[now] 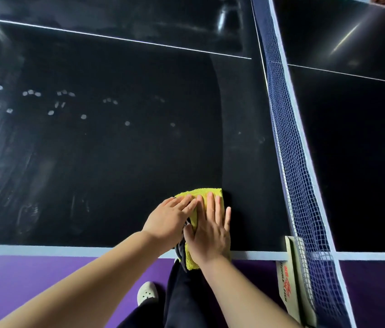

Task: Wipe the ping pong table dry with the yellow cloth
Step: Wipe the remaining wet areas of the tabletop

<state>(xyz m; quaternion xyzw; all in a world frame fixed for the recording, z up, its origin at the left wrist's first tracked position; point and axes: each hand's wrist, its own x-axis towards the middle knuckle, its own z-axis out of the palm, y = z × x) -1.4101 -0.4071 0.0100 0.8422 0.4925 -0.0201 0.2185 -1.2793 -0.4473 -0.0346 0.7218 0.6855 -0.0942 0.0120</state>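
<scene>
The black ping pong table fills most of the head view, with white lines and a white near edge. A folded yellow cloth lies on it close to the near edge, a little left of the net, and hangs slightly over the edge. My left hand presses flat on the cloth's left part with straight fingers. My right hand lies flat on the cloth's right part, fingers spread. Small water drops dot the table's left half. A duller matte strip runs beside the net.
The blue net crosses the table on the right, held by a clamp post at the near edge. Beyond it lies the other table half. Below the edge are purple floor, my dark trousers and a white shoe.
</scene>
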